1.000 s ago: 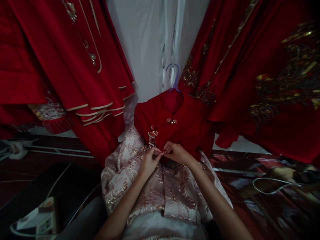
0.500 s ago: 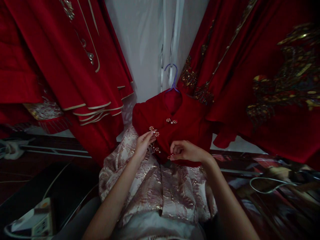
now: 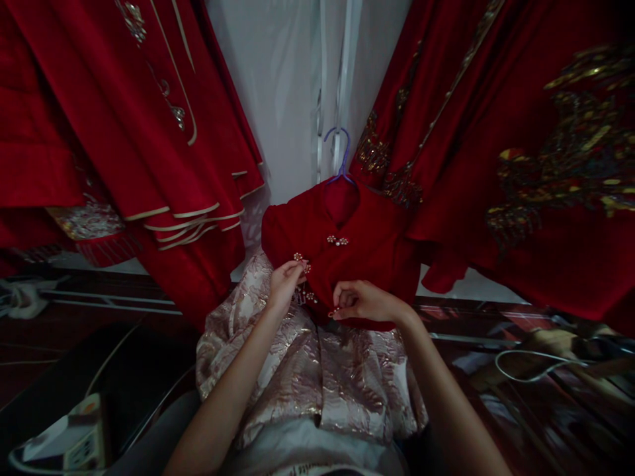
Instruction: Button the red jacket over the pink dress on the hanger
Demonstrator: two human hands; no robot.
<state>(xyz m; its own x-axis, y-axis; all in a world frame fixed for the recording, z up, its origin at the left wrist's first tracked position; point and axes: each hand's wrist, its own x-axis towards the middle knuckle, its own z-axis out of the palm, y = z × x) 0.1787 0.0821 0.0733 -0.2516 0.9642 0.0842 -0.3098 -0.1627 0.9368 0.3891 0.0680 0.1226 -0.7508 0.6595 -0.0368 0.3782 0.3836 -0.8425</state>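
Observation:
A red top [image 3: 370, 241] on a purple hanger [image 3: 343, 162] lies spread in front of me, above a shiny pink-silver brocade fabric [image 3: 292, 370] over my lap. My left hand [image 3: 284, 283] pinches a beaded flower clasp [image 3: 298, 257] at the top's left side. Just below those fingers, another beaded ornament [image 3: 311, 297] hangs at the fabric edge. With curled fingers, my right hand [image 3: 361, 301] pinches a small gold-coloured piece [image 3: 334, 313] near the hem; its exact kind is too small to make out. A fastened-looking pearl flower clasp [image 3: 337, 240] sits below the neckline.
Red garments with pale trim [image 3: 198, 218] hang at left, and a red garment with gold embroidery [image 3: 570, 145] hangs at right. A power strip [image 3: 85, 439] with cords stands at lower left. A pale cable loop [image 3: 533, 367] lies at right.
Both hands keep their pinches in nearly the same places. The right hand with the small gold-coloured piece has shifted very slightly left.

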